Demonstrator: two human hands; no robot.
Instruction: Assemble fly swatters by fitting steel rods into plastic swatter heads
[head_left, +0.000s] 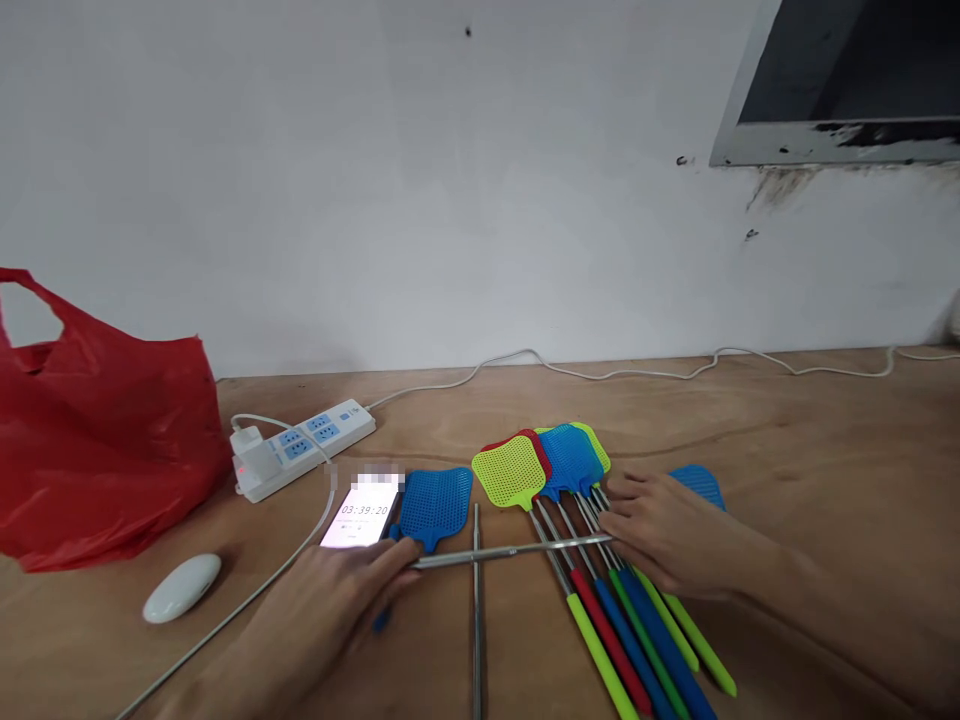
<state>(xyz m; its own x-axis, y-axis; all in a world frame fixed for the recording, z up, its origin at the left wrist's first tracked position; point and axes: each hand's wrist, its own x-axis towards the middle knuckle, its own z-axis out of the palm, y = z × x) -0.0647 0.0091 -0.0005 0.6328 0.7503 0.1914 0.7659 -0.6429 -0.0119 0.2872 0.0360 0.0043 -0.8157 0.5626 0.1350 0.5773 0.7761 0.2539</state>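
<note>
A wooden tabletop (825,450) bearing fly swatters (570,460) meets a marked pale wall (450,200).

Tbl (825,450): bag (112,440) far L, pwr strip (315,445) behind-L of phone (364,515), swatter pile (613,607) R

Head view, forward-down over tabletop (825,450)

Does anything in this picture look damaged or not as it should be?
Yes, at upper right: the grey frame has ragged dark patches along its lower edge, and a brownish smear marks the otherwise pale wall below. I see no spill.
</note>
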